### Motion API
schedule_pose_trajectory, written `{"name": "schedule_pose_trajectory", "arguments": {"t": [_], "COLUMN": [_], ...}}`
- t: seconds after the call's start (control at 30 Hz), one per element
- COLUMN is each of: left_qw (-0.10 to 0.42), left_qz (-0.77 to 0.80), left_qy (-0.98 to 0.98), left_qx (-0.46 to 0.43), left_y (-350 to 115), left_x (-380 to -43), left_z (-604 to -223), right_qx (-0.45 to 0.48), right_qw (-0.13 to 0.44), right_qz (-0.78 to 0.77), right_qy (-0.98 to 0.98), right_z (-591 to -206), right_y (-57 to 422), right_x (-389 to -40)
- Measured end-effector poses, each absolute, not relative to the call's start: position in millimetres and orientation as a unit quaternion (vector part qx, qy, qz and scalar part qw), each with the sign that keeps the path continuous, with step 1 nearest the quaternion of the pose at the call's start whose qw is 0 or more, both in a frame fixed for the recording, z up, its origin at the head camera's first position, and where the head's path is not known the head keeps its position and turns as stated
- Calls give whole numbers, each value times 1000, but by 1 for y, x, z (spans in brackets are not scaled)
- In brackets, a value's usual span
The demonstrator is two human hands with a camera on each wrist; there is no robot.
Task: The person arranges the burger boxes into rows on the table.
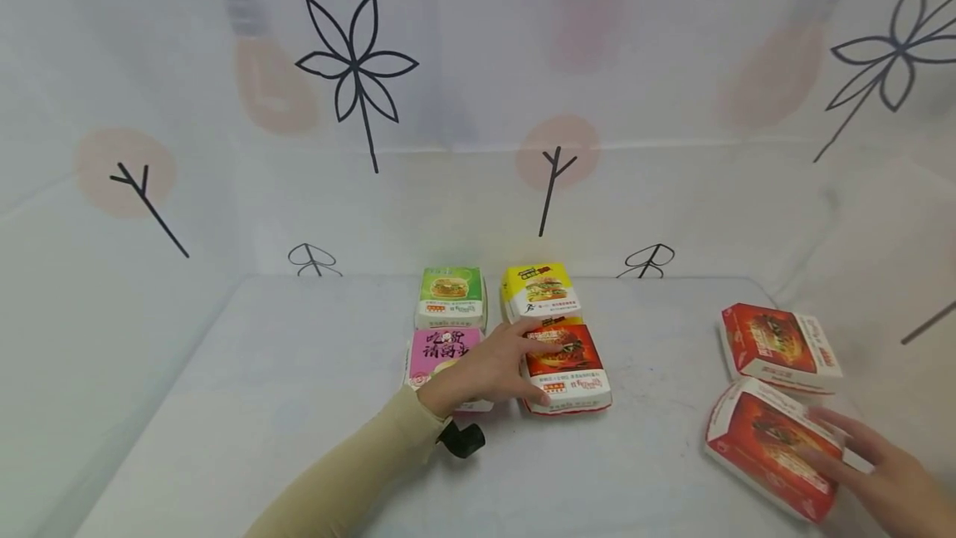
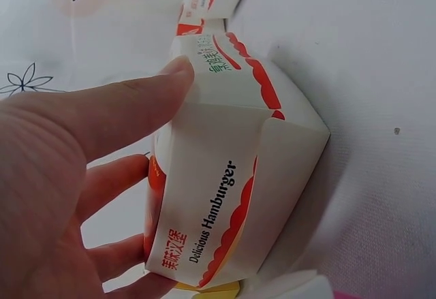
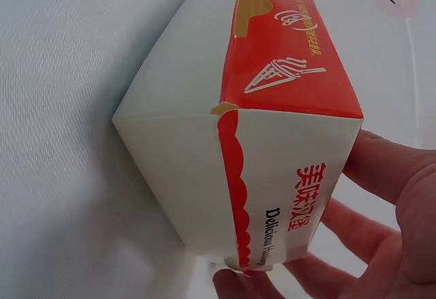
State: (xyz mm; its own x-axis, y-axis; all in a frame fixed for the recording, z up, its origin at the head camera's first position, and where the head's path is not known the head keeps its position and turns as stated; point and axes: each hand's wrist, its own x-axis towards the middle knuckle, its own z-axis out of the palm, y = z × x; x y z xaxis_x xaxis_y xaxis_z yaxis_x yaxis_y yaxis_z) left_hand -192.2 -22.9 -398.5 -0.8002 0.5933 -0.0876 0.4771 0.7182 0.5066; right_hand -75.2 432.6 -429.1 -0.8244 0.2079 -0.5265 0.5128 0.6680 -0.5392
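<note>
As we pick it up from the left, the pink box (image 1: 431,359) lies close in front of the green box (image 1: 451,297), with a sleeved forearm (image 1: 373,447) right beside it. There's a hazard: let that wrist, with its black strap piece (image 1: 461,440), swing low and it could knock the pink box askew.

Next along, the left hand (image 1: 493,364) has its grip clamped on the central red box (image 1: 578,380) — thumb at the front, fingers over the top and back. The yellow box (image 1: 541,293) sits just behind; a yellow strip shows at the join, though I can't tell what it belongs to. Too hard a squeeze could crease that thin card, and a careless push backward could shove the yellow box out of line.

Over to the far right of the tabletop (image 1: 657,339): the rear red box (image 1: 780,347) lies at a slant, and in front of it the right hand (image 1: 881,467) has thumb and fingers clamped on the near red box (image 1: 769,438), itself turned askew. Whether those two touch, I can't tell. They're tight enough that a sideways drag might catch the neighbour's edge, while a loose hold could let the box twist.
</note>
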Motion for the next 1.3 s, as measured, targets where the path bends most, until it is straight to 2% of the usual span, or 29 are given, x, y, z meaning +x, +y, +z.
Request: {"name": "schedule_pose_trajectory", "arguments": {"t": [0.17, 0.67, 0.93, 1.3], "left_qw": [131, 150, 151, 158], "left_qz": [240, 225, 196, 203], "left_qy": [915, 914, 916, 914], "left_qx": [296, 304, 316, 314], "left_y": [-25, -30, -29, -26], "left_x": [-192, -192, -193, -195], "left_z": [-396, -388, -384, -381], "right_qx": [186, 118, 80, 55], "right_qw": [215, 145, 100, 67], "right_qz": [-353, -373, -372, -364], "right_qy": [891, 909, 919, 928], "right_z": [-428, -425, -423, -419], "right_y": [421, 376, 357, 329], "right_x": [-77, -101, -119, -151]}}
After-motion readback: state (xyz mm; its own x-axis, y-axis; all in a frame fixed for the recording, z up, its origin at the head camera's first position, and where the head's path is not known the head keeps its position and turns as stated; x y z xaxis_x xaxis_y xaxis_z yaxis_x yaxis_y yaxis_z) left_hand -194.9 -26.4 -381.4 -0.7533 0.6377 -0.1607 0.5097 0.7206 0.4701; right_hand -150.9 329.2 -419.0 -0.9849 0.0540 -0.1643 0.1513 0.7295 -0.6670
